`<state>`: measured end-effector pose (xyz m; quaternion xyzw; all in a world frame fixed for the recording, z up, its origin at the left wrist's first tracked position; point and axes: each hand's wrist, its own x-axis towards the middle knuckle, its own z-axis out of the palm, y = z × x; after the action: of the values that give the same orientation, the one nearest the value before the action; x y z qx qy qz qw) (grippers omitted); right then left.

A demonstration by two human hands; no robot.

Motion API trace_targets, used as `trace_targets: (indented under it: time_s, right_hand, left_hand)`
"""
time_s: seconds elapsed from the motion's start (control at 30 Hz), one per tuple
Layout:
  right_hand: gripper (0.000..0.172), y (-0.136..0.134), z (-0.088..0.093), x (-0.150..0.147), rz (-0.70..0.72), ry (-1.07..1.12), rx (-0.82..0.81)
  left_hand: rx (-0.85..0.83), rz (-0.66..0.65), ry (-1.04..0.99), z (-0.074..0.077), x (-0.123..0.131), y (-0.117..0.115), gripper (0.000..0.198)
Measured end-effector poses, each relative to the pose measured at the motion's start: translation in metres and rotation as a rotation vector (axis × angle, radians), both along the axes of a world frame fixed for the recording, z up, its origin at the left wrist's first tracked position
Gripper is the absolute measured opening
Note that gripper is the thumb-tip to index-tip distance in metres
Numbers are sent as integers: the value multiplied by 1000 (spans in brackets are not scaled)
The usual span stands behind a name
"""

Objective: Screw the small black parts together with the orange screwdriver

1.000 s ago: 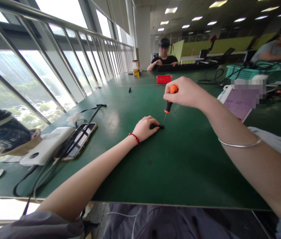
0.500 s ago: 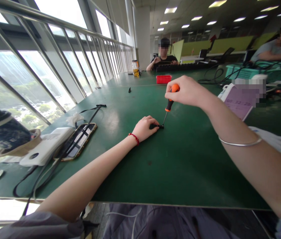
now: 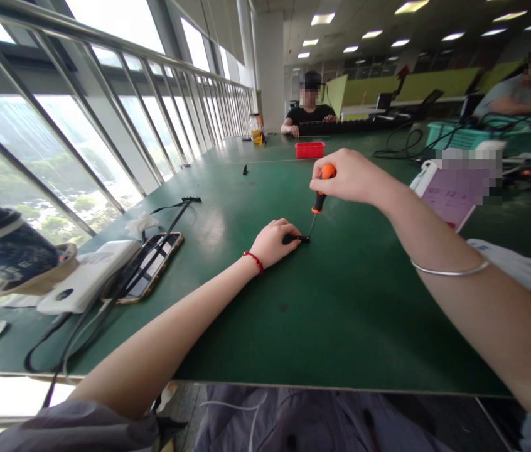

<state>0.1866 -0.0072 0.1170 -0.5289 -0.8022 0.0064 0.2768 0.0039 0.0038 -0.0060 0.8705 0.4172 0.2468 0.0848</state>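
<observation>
My left hand (image 3: 273, 242) rests on the green table (image 3: 341, 301) and pins a small black part (image 3: 294, 239) under its fingertips. My right hand (image 3: 345, 176) grips the orange and black handle of a screwdriver (image 3: 318, 199) from above. The screwdriver stands nearly upright, leaning a little right, with its tip on the right end of the black part. A red cord circles my left wrist and a silver bangle my right forearm.
At the left edge lie a phone (image 3: 150, 267), a white power bank (image 3: 89, 276), a black cable (image 3: 171, 216), a patterned cup (image 3: 6, 248) and crumpled tissue (image 3: 140, 224). A red tray (image 3: 309, 149) sits further back. A pink-screened device (image 3: 454, 191) stands right. Two other people sit at the far end.
My right hand has shifted slightly on the screwdriver handle, first up, then back down, while the tip stays on the part. The far person's hands have moved.
</observation>
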Motion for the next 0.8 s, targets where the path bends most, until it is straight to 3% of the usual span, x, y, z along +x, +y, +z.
trace_targets:
  time_s: [0.57, 0.8]
  right_hand:
    - [14, -1, 0, 1, -20, 27, -41]
    - [20, -18, -17, -3, -7, 57, 65]
  left_hand:
    - [1, 6, -1, 0, 0, -1, 17]
    - [-7, 8, -20, 0, 0, -1, 16]
